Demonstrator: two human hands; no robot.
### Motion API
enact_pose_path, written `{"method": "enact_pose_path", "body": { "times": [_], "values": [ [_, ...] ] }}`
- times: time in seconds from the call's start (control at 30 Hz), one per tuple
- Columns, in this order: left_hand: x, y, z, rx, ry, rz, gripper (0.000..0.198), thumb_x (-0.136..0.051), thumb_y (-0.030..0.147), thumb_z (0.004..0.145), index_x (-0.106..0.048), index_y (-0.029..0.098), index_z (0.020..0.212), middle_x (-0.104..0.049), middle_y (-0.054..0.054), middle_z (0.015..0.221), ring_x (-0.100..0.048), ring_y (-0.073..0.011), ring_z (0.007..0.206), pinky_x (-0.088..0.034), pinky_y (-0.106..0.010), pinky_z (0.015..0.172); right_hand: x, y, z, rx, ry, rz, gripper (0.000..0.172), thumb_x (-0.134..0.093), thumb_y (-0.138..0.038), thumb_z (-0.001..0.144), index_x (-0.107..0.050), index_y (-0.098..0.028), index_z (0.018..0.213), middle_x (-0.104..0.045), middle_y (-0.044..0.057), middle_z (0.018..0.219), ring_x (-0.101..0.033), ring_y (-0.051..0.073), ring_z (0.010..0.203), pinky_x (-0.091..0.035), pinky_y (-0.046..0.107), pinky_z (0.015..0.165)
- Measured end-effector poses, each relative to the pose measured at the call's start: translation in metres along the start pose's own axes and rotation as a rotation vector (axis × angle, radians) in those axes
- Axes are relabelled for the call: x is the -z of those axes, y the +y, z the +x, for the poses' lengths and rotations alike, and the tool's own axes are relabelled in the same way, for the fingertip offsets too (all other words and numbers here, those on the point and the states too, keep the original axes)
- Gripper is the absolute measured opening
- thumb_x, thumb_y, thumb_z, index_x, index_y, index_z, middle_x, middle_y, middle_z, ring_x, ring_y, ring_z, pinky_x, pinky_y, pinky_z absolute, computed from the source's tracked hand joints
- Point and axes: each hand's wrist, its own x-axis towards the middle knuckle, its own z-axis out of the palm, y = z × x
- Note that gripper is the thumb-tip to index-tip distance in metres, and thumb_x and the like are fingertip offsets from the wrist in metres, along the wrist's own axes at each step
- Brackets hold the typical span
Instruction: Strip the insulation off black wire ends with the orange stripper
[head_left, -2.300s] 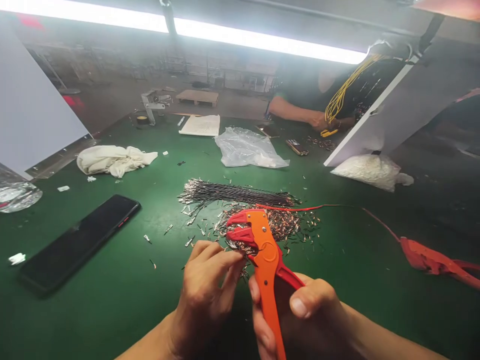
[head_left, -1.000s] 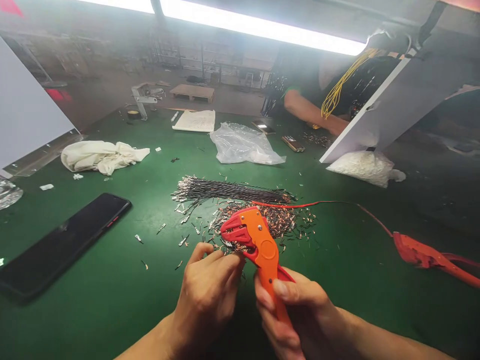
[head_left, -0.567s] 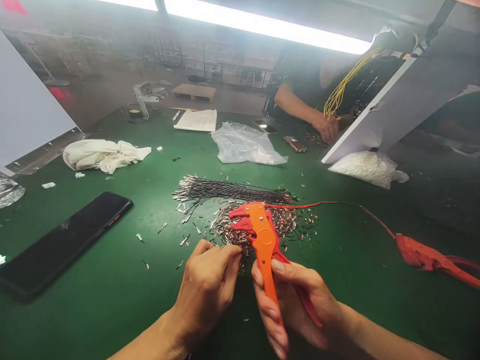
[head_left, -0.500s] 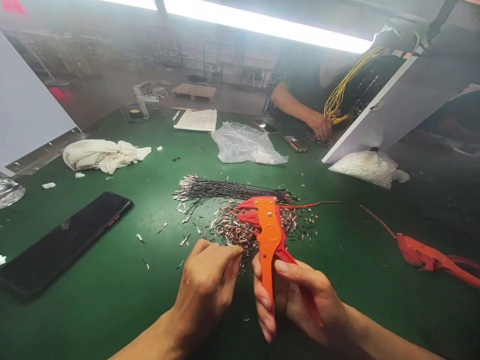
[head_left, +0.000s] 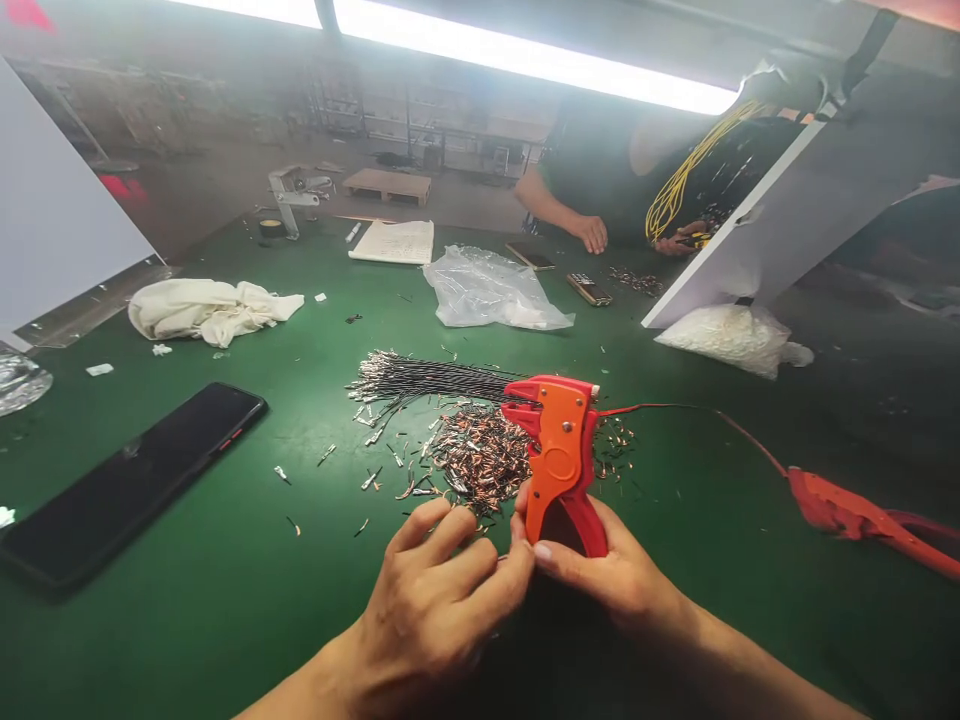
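Observation:
My right hand [head_left: 626,575] is wrapped round the handles of an orange and red wire stripper [head_left: 561,440], held upright with its jaws facing left. Close against it, my left hand [head_left: 450,590] has thumb and forefinger pinched together at the right fingertips; what lies in the pinch is hidden. Beyond the hands is a heap of short copper-ended wire scraps [head_left: 480,455], partly behind the stripper. Further back lies a bundle of black wires [head_left: 439,378] with metal terminals at the left ends. Several loose terminal pieces [head_left: 370,480] are scattered left of the heap.
On the green table [head_left: 225,600] lie a black phone [head_left: 135,480], a white cloth [head_left: 214,308], a clear plastic bag [head_left: 495,287] and a notebook [head_left: 394,242]. A second red tool [head_left: 862,515] rests at right. Across the table, a co-worker's hand [head_left: 591,234] rests near yellow wires [head_left: 682,180].
The wire stripper has shifted right and slightly up, its handles now closer together. My left hand has moved right to the right fingertips. The co-worker's hand has moved left.

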Motion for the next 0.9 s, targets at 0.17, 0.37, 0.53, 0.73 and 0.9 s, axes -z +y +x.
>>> {"method": "enact_pose_path", "body": {
  "times": [0.17, 0.37, 0.53, 0.73, 0.9],
  "values": [
    [0.0025, -0.0009, 0.0010, 0.003, -0.014, -0.025, 0.020, -0.043, 0.012, 0.094, -0.062, 0.012, 0.101, -0.063, 0.001, 0.060, -0.053, -0.0154, 0.065, -0.039, -0.032, 0.077, -0.0030, -0.0062, -0.0006, -0.063, -0.056, 0.190, 0.028, -0.072, -0.034, 0.082, -0.061, -0.019, 0.102, -0.063, 0.001, 0.083, -0.059, 0.014, 0.071, -0.051, 0.028, 0.068],
    [0.0036, -0.0011, -0.0023, -0.034, -0.054, 0.003, 0.026, -0.038, 0.009, 0.093, -0.062, 0.011, 0.103, -0.064, -0.001, 0.064, -0.056, -0.0167, 0.068, -0.040, -0.033, 0.083, 0.0008, -0.0055, 0.0016, -0.065, -0.044, 0.028, 0.034, -0.077, -0.036, 0.077, -0.060, -0.019, 0.101, -0.062, 0.001, 0.083, -0.058, 0.015, 0.072, -0.050, 0.028, 0.070],
    [0.0029, -0.0044, -0.0053, -0.032, -0.044, 0.050, 0.027, -0.038, 0.011, 0.094, -0.063, 0.012, 0.102, -0.065, -0.002, 0.066, -0.056, -0.0177, 0.071, -0.040, -0.034, 0.086, -0.0029, -0.0066, 0.0014, -0.047, -0.034, -0.192, 0.031, -0.074, -0.044, 0.077, -0.061, -0.019, 0.089, -0.060, 0.003, 0.081, -0.053, 0.018, 0.074, -0.047, 0.030, 0.070],
    [0.0068, -0.0019, -0.0055, -0.045, -0.059, 0.068, 0.028, -0.036, 0.010, 0.094, -0.064, 0.011, 0.101, -0.064, -0.003, 0.068, -0.054, -0.0177, 0.072, -0.039, -0.033, 0.085, -0.0038, -0.0064, 0.0000, -0.051, -0.066, -0.201, 0.034, -0.073, -0.046, 0.078, -0.060, -0.018, 0.090, -0.058, 0.004, 0.082, -0.051, 0.017, 0.075, -0.045, 0.030, 0.071],
    [0.0055, -0.0001, -0.0042, -0.044, -0.051, 0.063, 0.028, -0.037, 0.011, 0.095, -0.065, 0.012, 0.094, -0.061, -0.002, 0.064, -0.051, -0.0171, 0.071, -0.040, -0.032, 0.083, -0.0002, -0.0015, -0.0013, -0.085, -0.049, -0.186, 0.032, -0.075, -0.043, 0.078, -0.061, -0.018, 0.092, -0.057, 0.002, 0.081, -0.050, 0.016, 0.075, -0.044, 0.029, 0.072]
  ]
}}
